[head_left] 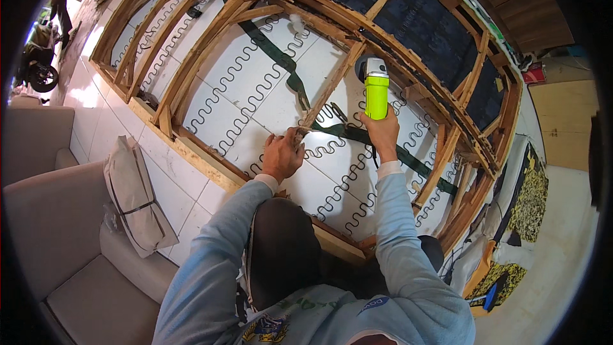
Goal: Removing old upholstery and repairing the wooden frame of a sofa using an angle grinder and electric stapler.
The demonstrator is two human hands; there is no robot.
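In my right hand (pixel 384 133) is a bright green angle grinder (pixel 377 94), gripped by its body with the head pointing away from me. Its grey head is beside a wooden crossbar (pixel 336 83) of a bare sofa frame (pixel 198 147). My left hand (pixel 282 157) has its fingers curled round the near end of that crossbar. A dark green webbing strap (pixel 271 53) runs across the frame and passes by the bar's near end. Zigzag springs (pixel 240 119) span the frame on both sides of the bar.
Beige armchairs (pixel 70 217) stand at the left, with a strapped fabric bundle (pixel 137 198) on one arm. Dark fabric (pixel 415 25) covers the frame's far section. Foam and torn upholstery (pixel 529 198) lean at the right. A motorbike (pixel 43 57) is at the far left.
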